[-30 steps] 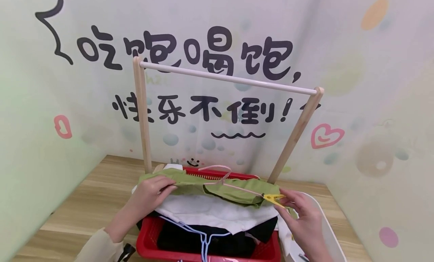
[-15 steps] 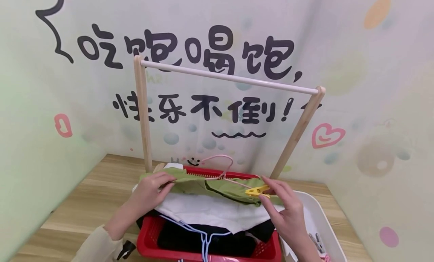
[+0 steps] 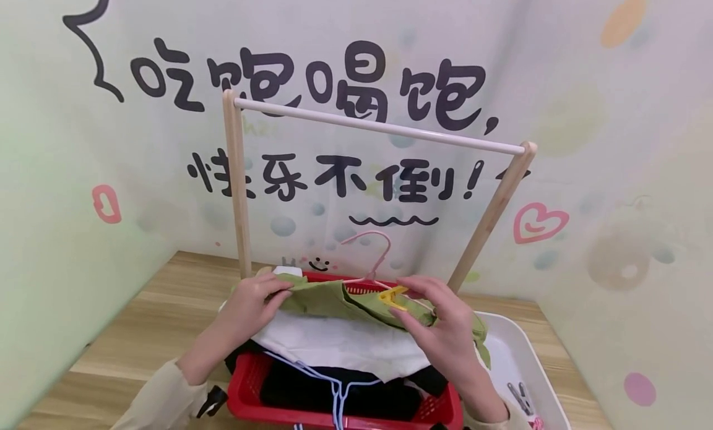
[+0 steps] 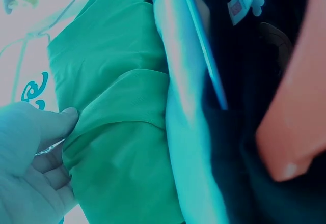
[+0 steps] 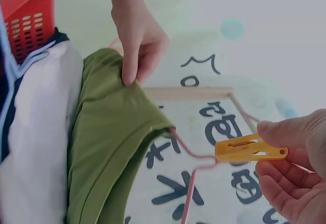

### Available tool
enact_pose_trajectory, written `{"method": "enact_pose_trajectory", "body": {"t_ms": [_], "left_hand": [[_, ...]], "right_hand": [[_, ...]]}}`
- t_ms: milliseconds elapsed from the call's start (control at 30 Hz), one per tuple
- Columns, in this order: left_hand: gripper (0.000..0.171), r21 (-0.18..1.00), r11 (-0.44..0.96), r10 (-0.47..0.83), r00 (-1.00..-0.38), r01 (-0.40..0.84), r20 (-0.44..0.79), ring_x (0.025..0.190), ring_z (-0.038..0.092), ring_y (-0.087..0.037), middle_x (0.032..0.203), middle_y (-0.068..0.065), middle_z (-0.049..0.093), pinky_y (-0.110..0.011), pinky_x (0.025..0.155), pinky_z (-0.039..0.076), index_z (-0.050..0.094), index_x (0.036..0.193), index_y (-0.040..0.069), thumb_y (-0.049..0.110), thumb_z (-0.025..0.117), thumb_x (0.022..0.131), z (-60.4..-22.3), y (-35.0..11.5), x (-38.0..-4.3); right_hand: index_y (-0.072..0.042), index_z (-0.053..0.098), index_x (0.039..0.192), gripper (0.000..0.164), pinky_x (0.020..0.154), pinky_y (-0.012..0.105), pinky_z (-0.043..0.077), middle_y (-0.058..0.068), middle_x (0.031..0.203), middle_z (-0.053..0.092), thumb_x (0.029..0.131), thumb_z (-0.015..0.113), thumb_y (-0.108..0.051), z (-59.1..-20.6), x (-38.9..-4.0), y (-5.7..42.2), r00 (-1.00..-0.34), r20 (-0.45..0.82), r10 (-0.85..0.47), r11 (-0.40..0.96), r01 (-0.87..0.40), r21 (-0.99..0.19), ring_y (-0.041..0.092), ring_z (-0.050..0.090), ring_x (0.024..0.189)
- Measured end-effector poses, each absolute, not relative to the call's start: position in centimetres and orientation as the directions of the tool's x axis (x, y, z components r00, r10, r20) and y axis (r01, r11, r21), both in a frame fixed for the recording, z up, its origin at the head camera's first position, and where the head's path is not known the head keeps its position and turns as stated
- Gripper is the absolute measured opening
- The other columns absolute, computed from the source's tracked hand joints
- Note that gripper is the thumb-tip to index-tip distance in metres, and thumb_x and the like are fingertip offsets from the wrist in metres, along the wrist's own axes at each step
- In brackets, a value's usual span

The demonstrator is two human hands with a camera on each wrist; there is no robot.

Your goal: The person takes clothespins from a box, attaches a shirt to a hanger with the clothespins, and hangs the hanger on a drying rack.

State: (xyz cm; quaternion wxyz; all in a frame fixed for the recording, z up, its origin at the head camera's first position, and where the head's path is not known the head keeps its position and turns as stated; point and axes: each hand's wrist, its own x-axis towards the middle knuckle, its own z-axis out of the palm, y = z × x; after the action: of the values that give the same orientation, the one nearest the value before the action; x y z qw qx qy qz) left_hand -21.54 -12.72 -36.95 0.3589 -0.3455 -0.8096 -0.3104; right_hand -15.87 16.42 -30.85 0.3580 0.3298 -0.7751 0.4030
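Observation:
My left hand pinches the upper left edge of a green garment; in the left wrist view, thumb and fingers hold a fold of its cloth. A pink hanger sits inside the garment, its hook rising above the neckline. In my right hand, thumb and fingers pinch a yellow clothespin. From the right wrist the clothespin's end overlaps the hanger's neck; whether they touch, I cannot tell. Below the green garment lie white cloth and a blue hanger.
A red basket holding black cloth stands under the garments. To its right is a white tray with grey clothespins in it. Behind rises a wooden rack with a white rod, in front of a printed wall.
My right hand has moved left with the yellow clothespin, from the garment's right end toward the hanger's neck. The pink hook stands higher. My left hand keeps its pinch.

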Motion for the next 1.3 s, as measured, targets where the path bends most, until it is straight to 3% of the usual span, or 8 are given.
{"method": "enact_pose_trajectory", "body": {"t_ms": [233, 367, 467, 600, 933, 1300], "left_hand": [[0.017, 0.278, 0.574, 0.330, -0.529, 0.770, 0.782, 0.063, 0.054, -0.011, 0.074, -0.006, 0.066, -0.018, 0.051, 0.047, 0.071, 0.082, -0.002, -0.011, 0.076, 0.068, -36.5, -12.6, -21.4], [0.018, 0.277, 0.582, 0.328, -0.533, 0.764, 0.780, 0.065, 0.057, -0.013, 0.075, -0.006, 0.066, -0.021, 0.054, 0.049, 0.072, 0.082, -0.003, -0.012, 0.076, 0.068, -36.2, -12.5, -21.3], [0.017, 0.279, 0.586, 0.329, -0.538, 0.761, 0.776, 0.066, 0.058, -0.014, 0.076, -0.007, 0.066, -0.022, 0.054, 0.050, 0.072, 0.083, -0.003, -0.011, 0.076, 0.068, -36.0, -12.4, -21.2], [0.017, 0.276, 0.593, 0.329, -0.540, 0.757, 0.775, 0.065, 0.058, -0.014, 0.076, -0.007, 0.066, -0.022, 0.054, 0.050, 0.072, 0.082, -0.003, -0.011, 0.076, 0.067, -36.0, -12.5, -21.3], [0.018, 0.257, 0.599, 0.331, -0.527, 0.758, 0.783, 0.067, 0.060, -0.016, 0.075, -0.007, 0.066, -0.025, 0.056, 0.052, 0.072, 0.081, -0.004, -0.011, 0.076, 0.066, -36.0, -12.6, -21.4], [0.017, 0.267, 0.602, 0.338, -0.543, 0.753, 0.768, 0.064, 0.055, -0.013, 0.077, -0.008, 0.066, -0.021, 0.053, 0.048, 0.072, 0.082, -0.003, -0.010, 0.077, 0.068, -36.0, -12.5, -21.4]], "right_hand": [[0.003, 0.066, 0.109, 0.043, 0.076, 0.023, 0.054, 0.014, 0.098, 0.065, 0.068, 0.077, 0.011, -30.2, -16.9, 14.5, -0.508, 0.822, -0.257, 0.350, -0.842, -0.411, 0.017, 0.064, 0.085], [0.002, 0.066, 0.110, 0.043, 0.072, 0.027, 0.055, 0.012, 0.099, 0.065, 0.069, 0.077, 0.008, -29.8, -17.2, 13.3, -0.513, 0.814, -0.272, 0.347, -0.841, -0.415, 0.019, 0.065, 0.084], [0.002, 0.066, 0.110, 0.043, 0.070, 0.028, 0.056, 0.012, 0.099, 0.065, 0.069, 0.077, 0.008, -29.7, -17.6, 12.5, -0.482, 0.826, -0.291, 0.349, -0.858, -0.377, 0.020, 0.065, 0.082], [0.003, 0.066, 0.109, 0.043, 0.072, 0.024, 0.055, 0.012, 0.099, 0.065, 0.069, 0.077, 0.008, -29.7, -18.2, 11.4, -0.435, 0.840, -0.325, 0.337, -0.883, -0.327, 0.020, 0.065, 0.082], [0.002, 0.066, 0.108, 0.037, 0.075, 0.021, 0.054, 0.012, 0.101, 0.065, 0.073, 0.077, 0.001, -29.6, -19.2, 9.1, -0.437, 0.805, -0.401, 0.313, -0.891, -0.328, 0.020, 0.066, 0.085], [0.001, 0.070, 0.094, 0.021, 0.071, 0.017, 0.053, 0.009, 0.088, 0.069, 0.073, 0.076, 0.002, -29.7, -20.4, 7.0, -0.429, 0.779, -0.457, 0.382, -0.886, -0.264, 0.017, 0.066, 0.078]]}}
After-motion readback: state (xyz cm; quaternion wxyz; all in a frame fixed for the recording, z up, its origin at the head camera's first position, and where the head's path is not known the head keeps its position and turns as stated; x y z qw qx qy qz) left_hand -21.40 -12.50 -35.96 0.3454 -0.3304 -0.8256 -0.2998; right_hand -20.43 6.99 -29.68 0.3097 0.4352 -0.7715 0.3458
